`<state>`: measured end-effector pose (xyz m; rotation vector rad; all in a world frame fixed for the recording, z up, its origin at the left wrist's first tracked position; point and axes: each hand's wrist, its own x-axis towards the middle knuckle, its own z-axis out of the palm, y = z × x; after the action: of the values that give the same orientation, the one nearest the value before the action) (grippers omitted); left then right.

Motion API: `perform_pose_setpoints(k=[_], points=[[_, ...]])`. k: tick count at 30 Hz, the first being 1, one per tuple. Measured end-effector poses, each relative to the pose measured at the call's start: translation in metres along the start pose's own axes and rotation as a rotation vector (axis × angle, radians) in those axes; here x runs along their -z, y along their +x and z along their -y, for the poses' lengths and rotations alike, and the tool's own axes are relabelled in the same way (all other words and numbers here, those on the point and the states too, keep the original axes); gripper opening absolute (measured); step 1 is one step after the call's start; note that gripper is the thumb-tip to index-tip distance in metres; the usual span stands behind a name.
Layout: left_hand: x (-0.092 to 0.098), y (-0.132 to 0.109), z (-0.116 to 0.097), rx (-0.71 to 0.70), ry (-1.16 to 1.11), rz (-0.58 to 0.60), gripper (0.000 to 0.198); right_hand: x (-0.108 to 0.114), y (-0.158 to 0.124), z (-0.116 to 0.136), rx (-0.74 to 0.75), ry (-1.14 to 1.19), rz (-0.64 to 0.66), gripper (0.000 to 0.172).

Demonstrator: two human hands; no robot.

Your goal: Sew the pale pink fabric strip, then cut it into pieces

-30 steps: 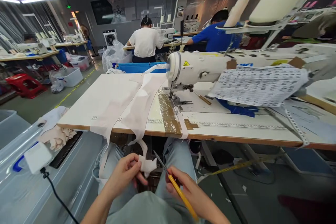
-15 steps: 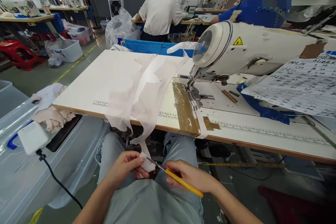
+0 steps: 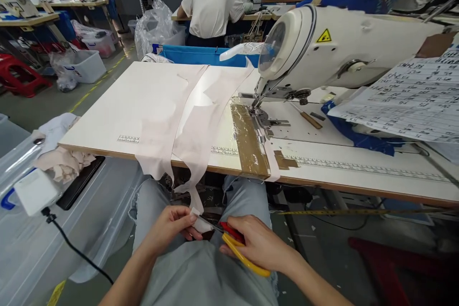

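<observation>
Over my lap, my left hand (image 3: pixel 171 227) pinches the end of a pale fabric strip (image 3: pixel 195 150) that hangs down from the white sewing table (image 3: pixel 136 105). My right hand (image 3: pixel 258 244) is closed round yellow-and-red scissors (image 3: pixel 233 241), whose blades reach the fabric end held by the left fingers. The strip runs up over the table edge and back toward the white sewing machine (image 3: pixel 344 48).
A clear plastic bin (image 3: pixel 43 244) with a white charger (image 3: pixel 32 191), cable and fabric scraps stands at my left. A printed sheet (image 3: pixel 409 105) hangs off the machine. Two people sit at tables behind a blue bin (image 3: pixel 201 53). A red stool (image 3: pixel 17 76) stands far left.
The scissors have tilted and closed in on the fabric end; their red handle part now shows. The view has dipped and moved closer to the table. My left hand keeps its pinch.
</observation>
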<state>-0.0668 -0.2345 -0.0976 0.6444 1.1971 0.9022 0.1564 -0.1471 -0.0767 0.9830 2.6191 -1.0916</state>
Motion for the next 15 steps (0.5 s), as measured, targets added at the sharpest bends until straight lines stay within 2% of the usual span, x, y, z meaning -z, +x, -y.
perform_pose_setpoints(k=[10,15], points=[[-0.010,0.003,0.001,0.054,0.021,0.018,0.046,-0.007,0.000,-0.005,0.023,-0.001,-0.071,0.044],[-0.012,0.007,0.000,0.064,0.065,0.014,0.049,-0.013,-0.002,-0.016,-0.017,0.100,-0.104,0.045]])
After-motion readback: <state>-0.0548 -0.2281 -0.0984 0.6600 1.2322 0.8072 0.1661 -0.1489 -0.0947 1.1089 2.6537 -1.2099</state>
